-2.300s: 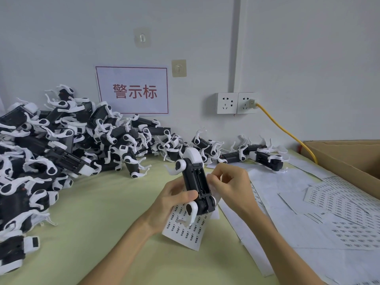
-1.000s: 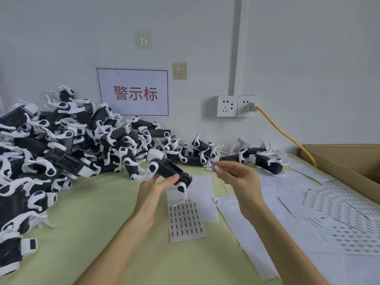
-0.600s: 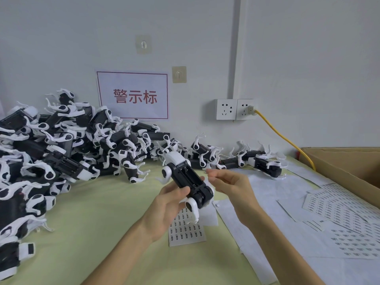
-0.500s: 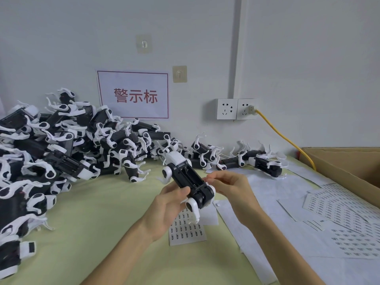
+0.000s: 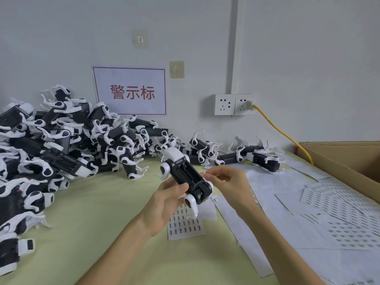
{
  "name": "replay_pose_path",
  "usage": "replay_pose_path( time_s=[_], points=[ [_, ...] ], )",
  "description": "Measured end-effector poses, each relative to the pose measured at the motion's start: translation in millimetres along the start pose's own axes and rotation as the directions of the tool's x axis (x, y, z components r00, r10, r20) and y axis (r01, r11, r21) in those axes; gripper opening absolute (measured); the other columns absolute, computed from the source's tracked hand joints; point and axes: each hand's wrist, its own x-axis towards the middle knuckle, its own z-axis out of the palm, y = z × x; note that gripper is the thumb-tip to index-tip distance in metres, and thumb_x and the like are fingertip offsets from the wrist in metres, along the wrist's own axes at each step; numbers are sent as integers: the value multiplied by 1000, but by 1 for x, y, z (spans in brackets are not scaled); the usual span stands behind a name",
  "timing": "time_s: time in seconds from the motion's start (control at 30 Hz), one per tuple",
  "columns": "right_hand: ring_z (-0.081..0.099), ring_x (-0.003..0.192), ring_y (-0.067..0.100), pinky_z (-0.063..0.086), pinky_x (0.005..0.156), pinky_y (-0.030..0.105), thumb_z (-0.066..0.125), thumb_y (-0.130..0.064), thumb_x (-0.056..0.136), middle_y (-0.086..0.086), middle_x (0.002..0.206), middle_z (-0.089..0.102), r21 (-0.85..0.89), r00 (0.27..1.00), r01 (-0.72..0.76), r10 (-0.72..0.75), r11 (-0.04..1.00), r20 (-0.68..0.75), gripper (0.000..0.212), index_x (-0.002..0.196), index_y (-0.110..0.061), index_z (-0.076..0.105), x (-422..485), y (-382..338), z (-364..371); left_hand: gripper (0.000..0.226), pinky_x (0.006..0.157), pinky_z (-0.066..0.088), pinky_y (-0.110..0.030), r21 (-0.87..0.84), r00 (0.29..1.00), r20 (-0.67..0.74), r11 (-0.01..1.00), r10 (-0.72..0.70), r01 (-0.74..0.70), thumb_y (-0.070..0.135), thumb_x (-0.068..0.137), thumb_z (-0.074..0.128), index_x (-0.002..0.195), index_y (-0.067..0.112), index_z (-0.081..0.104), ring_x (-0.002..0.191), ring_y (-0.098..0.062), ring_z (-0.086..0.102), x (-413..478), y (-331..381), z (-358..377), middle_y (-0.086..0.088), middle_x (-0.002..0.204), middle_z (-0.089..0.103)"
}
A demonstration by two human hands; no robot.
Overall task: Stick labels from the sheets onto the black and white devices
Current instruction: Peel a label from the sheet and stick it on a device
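- The left hand covers the near left side of the held device, so that flank cannot be seen.
- The label sheet on the table is partly hidden behind the left hand and the device's lower leg. Its print is too small to read.
- The pile of devices runs off the left edge, and single units in it are hard to tell apart.
- The cardboard box is cut off at the right edge, and its inside is in shadow.
- The right hand pinches a tiny pale label between thumb and forefinger. Nothing on it can be made out.
- The left hand grips the device from below and the left, with its thumb lying on the black body. The device is held above the table near the middle, tilted, with its white end away from the person.
- The device has a black body with an open recessed bay on top, a white cap at the far end and white rounded legs at its corners.
- The pinched label is just at the right edge of the black body, but I cannot tell whether it touches.
- The two hands are close together, on either side of the device.
- More sheets lie spread on the right, overlapping.
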Motion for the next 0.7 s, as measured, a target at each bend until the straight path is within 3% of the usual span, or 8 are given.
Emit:
replay_pose_path(
  time_s=[0.17,0.3,0.37,0.43,0.5,0.57,0.63,0.7],
  points=[
    [66,71,5,52,65,17,78,-10,86,-12,78,74,-111,999,27,-29,993,-14,15,77,-21,75,-1,0,1,45,96,54,-34,12,1000,-8,1000,1,-1,30,77,74,118,10,73,124,-30,63,1,-5,-3,-19,134,66],
    [63,73,1,47,63,14,72,-9,88,-20,81,69,-190,992,93,-106,977,-63,18,77,-22,71,-5,-1,6,40,95,51,-35,128,998,-69,992,-6,14,38,76,76,111,19,74,110,-22,68,1,-5,-2,-10,119,73],
    [66,74,3,48,67,15,70,-11,92,-18,83,72,-113,990,80,-92,990,-109,15,83,-24,71,-5,-3,4,31,93,47,-36,152,987,-162,988,-16,41,40,75,78,104,27,76,106,-16,67,2,-3,-4,-3,116,75],
    [71,83,6,51,77,23,71,-19,94,-12,93,76,56,995,61,-56,997,-81,12,103,-27,70,-5,-5,-2,26,82,47,-32,84,970,-236,994,-52,74,40,74,79,96,27,74,91,-16,67,2,-3,-7,-1,103,73],
    [71,100,7,51,87,28,76,-36,88,-11,109,76,155,999,28,-35,988,40,45,129,-36,57,-7,-9,-5,32,77,46,-31,2,963,-253,996,-89,93,40,74,81,100,24,69,79,-16,66,3,-2,-8,-2,93,67],
    [66,113,4,51,94,28,81,-45,78,-16,120,71,94,989,34,-48,995,143,79,145,-42,40,-10,-10,-1,32,76,47,-30,-27,964,-241,993,-117,113,42,77,81,102,25,71,79,-17,67,3,-3,-8,0,90,68],
    [62,118,1,49,99,26,87,-44,75,-16,125,68,29,980,62,-67,998,189,94,150,-44,31,-13,-9,8,25,76,48,-29,-30,968,-209,990,-141,137,43,83,79,102,28,74,79,-15,66,3,-3,-8,2,94,70],
    [61,119,0,48,102,27,88,-36,78,-14,127,68,12,981,78,-79,997,177,93,151,-44,29,-15,-10,12,14,74,48,-26,-47,965,-204,987,-163,156,43,89,77,97,31,77,77,-11,64,3,-3,-9,4,95,71]
  ],
)
